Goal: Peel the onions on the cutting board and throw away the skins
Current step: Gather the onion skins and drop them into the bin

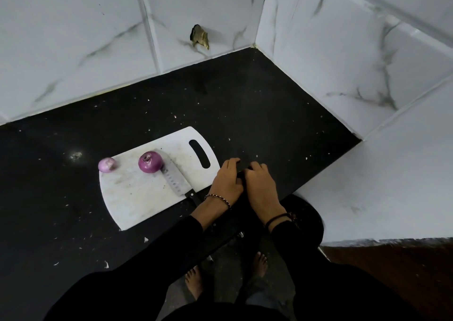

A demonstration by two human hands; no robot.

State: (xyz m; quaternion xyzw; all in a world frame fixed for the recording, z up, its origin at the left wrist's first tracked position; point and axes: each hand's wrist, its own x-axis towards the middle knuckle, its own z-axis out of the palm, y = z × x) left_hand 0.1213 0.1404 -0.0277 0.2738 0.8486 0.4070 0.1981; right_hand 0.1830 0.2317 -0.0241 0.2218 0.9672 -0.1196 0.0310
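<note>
Kitchen corner: black speckled stone countertop [245, 105] meets white marble-veined wall tiles [73, 39]. Just beside the left hand [226, 181]: white plastic cutting board [137, 198] carrying a black-handled steel knife [175, 181] and two round purple onions [150, 162] [107, 164].

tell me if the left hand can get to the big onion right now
Probably yes: the left hand sits beside the board, and only the knife, lying flat, is between it and the big onion.

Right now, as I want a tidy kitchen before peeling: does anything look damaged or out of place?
Yes: a ragged hole is broken in the wall tile behind the countertop, and pale flecks litter that black surface.
</note>
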